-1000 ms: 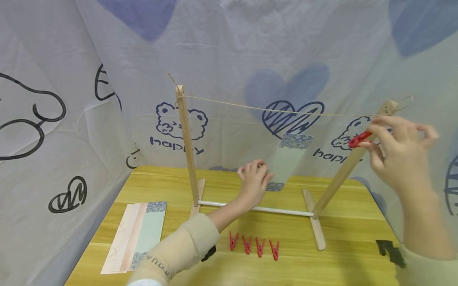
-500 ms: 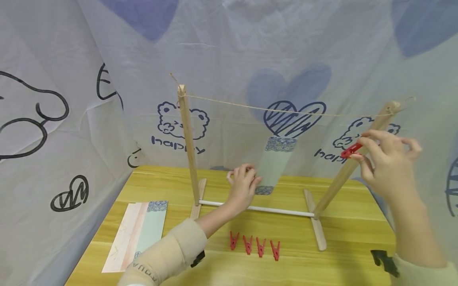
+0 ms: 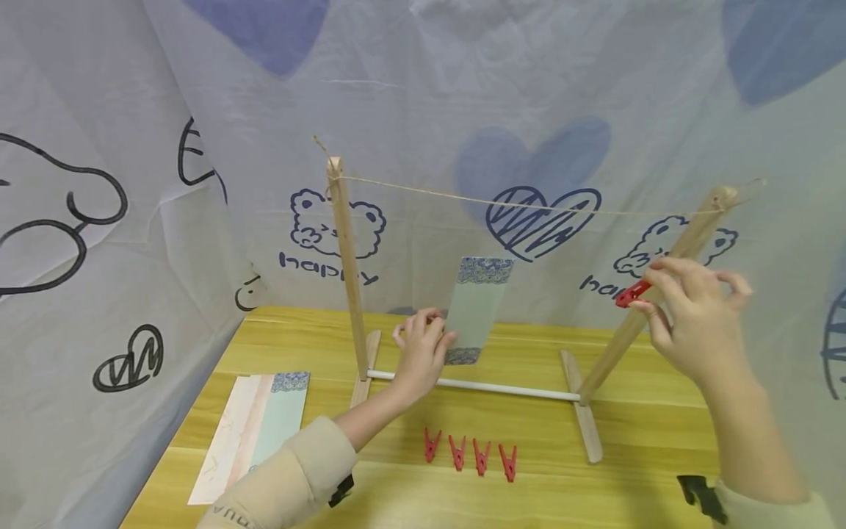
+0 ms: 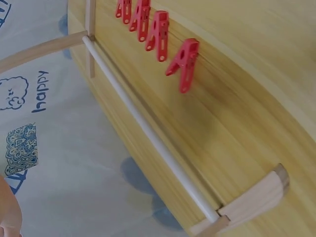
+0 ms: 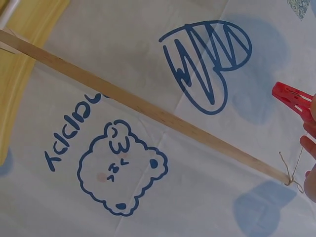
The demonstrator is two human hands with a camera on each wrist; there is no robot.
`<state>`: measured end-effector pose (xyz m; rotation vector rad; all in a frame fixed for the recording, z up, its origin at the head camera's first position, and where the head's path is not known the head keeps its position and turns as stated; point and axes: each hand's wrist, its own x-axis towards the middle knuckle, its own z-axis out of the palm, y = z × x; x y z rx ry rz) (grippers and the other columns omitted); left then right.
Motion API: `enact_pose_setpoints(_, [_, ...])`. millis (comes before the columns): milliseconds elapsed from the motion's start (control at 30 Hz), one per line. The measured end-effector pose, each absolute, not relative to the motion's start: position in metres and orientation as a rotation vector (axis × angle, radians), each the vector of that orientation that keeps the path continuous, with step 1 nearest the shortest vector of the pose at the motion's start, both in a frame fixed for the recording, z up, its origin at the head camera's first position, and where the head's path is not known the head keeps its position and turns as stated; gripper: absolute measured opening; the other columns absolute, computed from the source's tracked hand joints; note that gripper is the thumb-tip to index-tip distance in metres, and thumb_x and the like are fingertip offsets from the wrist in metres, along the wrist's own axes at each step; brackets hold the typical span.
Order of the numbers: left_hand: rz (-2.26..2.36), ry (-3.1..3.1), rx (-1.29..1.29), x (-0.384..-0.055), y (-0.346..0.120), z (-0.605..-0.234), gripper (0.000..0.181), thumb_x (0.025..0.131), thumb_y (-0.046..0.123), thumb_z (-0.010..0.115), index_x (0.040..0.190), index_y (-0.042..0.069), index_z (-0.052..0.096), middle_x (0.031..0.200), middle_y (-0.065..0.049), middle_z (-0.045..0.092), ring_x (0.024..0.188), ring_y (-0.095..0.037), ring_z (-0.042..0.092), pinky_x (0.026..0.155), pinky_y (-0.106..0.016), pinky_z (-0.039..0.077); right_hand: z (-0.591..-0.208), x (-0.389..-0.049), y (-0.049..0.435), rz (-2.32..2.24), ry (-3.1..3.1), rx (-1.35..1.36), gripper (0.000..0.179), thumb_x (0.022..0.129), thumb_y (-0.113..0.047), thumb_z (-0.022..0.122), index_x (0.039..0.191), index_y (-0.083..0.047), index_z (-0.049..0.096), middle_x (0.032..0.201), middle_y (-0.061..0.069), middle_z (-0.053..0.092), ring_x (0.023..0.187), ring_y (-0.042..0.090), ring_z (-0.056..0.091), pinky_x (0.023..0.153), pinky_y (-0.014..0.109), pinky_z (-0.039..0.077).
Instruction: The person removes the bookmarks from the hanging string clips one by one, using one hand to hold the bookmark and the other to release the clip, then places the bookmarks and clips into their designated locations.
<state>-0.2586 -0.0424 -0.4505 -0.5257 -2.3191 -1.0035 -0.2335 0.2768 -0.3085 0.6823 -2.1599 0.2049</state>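
Note:
My left hand (image 3: 423, 353) pinches a pale green paper card (image 3: 474, 312) by its left edge. Blue lace patterns run along the card's top and bottom, and it stands upright below the string (image 3: 456, 195), apart from it. In the left wrist view only the card's patterned end (image 4: 22, 149) shows. My right hand (image 3: 697, 316) pinches a red clothespin (image 3: 633, 293) between thumb and fingers, in front of the right wooden post (image 3: 631, 342). That clothespin (image 5: 294, 98) also appears at the right edge of the right wrist view.
Several red clothespins (image 3: 457, 452) lie in a row on the wooden table (image 3: 562, 492). Overlapping paper cards (image 3: 247, 437) lie at the left. The string spans two wooden posts joined low down by a white rod (image 3: 509, 388). A printed cloth (image 3: 410, 88) hangs behind.
My left hand has moved left with the green card, which now hangs nearer the middle of the string. My right hand has moved left and down with the red clothespin.

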Motion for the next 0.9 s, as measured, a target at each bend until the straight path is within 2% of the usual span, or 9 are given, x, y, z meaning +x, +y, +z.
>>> enact_pose_setpoints(900, [-0.993, -2.314, -0.410, -0.233, -0.097, -0.469, 0.012, 0.088, 0.016, 0.056, 0.084, 0.005, 0.053, 0.112, -0.014, 0.048, 0.104, -0.032, 0.041, 0.091, -0.056, 0.015, -0.347, -0.229, 0.269, 0.244, -2.262, 0.670, 0.065, 0.093, -0.056, 0.028, 0.101, 0.002, 0.057, 0.115, 0.017, 0.050, 0.106, 0.034, 0.042, 0.089, 0.060, 0.015])
